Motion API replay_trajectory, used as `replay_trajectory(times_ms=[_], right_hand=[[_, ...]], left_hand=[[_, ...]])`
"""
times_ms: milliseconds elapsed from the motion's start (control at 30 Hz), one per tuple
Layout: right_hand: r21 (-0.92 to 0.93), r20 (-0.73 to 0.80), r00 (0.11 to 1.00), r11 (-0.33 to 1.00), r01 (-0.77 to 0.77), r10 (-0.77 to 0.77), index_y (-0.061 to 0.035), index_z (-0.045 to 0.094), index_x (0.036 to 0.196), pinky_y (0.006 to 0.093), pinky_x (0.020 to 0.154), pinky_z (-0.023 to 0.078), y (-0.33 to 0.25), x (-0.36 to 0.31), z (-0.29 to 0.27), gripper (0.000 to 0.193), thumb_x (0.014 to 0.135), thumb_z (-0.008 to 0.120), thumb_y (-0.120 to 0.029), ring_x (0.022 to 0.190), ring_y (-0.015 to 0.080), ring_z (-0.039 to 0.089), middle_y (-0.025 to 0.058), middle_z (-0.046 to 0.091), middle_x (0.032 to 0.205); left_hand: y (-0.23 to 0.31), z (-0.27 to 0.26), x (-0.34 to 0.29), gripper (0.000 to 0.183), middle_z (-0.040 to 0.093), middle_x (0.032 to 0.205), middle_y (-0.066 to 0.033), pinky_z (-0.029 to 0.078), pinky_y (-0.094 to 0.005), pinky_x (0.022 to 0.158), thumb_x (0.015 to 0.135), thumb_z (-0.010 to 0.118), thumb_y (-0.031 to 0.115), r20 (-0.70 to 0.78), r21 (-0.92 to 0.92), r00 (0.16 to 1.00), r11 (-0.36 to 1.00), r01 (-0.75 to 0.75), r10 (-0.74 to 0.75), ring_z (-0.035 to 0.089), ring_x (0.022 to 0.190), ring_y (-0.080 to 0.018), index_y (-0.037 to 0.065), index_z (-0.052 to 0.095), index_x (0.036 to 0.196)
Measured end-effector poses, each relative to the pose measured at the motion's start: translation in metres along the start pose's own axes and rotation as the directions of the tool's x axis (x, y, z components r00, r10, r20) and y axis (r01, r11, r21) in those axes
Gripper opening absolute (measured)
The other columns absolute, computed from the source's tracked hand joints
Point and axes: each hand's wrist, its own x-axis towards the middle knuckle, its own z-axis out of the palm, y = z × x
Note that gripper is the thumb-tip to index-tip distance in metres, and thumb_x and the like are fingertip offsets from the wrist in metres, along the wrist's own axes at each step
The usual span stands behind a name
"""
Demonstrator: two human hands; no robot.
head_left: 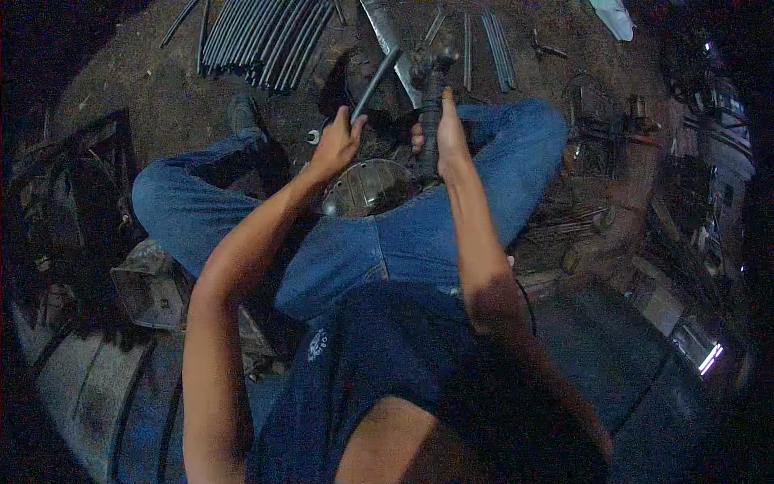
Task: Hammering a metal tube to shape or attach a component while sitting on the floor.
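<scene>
My left hand (335, 147) is closed around a short grey metal rod (376, 85), whose free end slants up and away to the right. In my right hand (451, 139) is a hammer (434, 105) with a thick, dark, ribbed handle, held upright with its head (439, 63) at the far end. My right thumb lies along that handle. Hammer and rod are apart. Below both hands, between my legs, sits a round, dull metal piece (367, 188) with a curved rim. The open end of a wrench (313, 137) shows just left of my left hand.
Many similar rods (262, 40) lie side by side on the dirt floor ahead, and a few more (498, 52) lie farther right. A flat shiny metal strip (391, 44) lies between them. Scrap metal (597, 145) crowds the right; a box-like metal part (149, 286) stands left.
</scene>
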Motion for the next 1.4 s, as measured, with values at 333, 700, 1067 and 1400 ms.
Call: replay_trajectory(times_ms=[333, 700, 1067, 1400], right_hand=[[-0.01, 0.234, 0.91, 0.935, 0.354, -0.342, -0.0079, 0.051, 0.087, 0.0259, 0.043, 0.039, -0.091, -0.043, 0.014, 0.06, 0.09, 0.029, -0.064, 0.046, 0.012, 0.046, 0.0036, 0.05, 0.061], [-0.061, 0.015, 0.829, 0.827, 0.559, -0.559, -0.0085, 0.053, 0.082, 0.0329, 0.047, 0.042, -0.073, -0.002, 0.043, 0.061, 0.089, 0.025, -0.062, 0.049, 0.0176, 0.049, 0.0048, 0.051, 0.062], [-0.074, 0.001, 0.999, 0.996, 0.051, -0.051, -0.0086, 0.051, 0.079, 0.0279, 0.041, 0.04, -0.006, -0.003, 0.003, 0.06, 0.089, 0.029, -0.064, 0.042, 0.0132, 0.045, 0.0038, 0.049, 0.054], [-0.087, 0.028, 0.999, 0.996, 0.022, -0.02, -0.0074, 0.053, 0.082, 0.0269, 0.042, 0.04, -0.022, -0.017, 0.008, 0.058, 0.088, 0.036, -0.062, 0.043, 0.013, 0.046, 0.0041, 0.051, 0.058]], left_hand=[[0.004, -0.016, 0.007, 0.057, 0.059, 0.093, -0.0298, 0.044, -0.045, 0.079, 0.093, 0.042, 0.044, 0.207, 0.068, 0.969, 0.99, 0.12, -0.132, 0.058, 0.094, -0.0433, -0.006, 0.047, 0.12], [0.003, -0.01, 0.004, 0.042, 0.058, 0.087, -0.0317, 0.041, -0.0536, 0.077, 0.094, 0.039, 0.038, 0.085, 0.023, 0.994, 0.997, 0.067, -0.069, 0.055, 0.088, -0.0487, -0.002, 0.05, 0.103], [0.001, -0.006, 0.002, 0.039, 0.059, 0.083, -0.0316, 0.042, -0.0532, 0.073, 0.093, 0.043, 0.037, 0.178, 0.006, 0.982, 0.998, 0.063, -0.063, 0.055, 0.086, -0.0485, 0.0, 0.048, 0.105], [0.008, -0.012, -0.003, 0.039, 0.061, 0.081, -0.0275, 0.043, -0.0516, 0.072, 0.092, 0.045, 0.036, 0.101, 0.051, 0.991, 0.995, 0.086, -0.091, 0.058, 0.084, -0.0459, 0.002, 0.052, 0.11]])
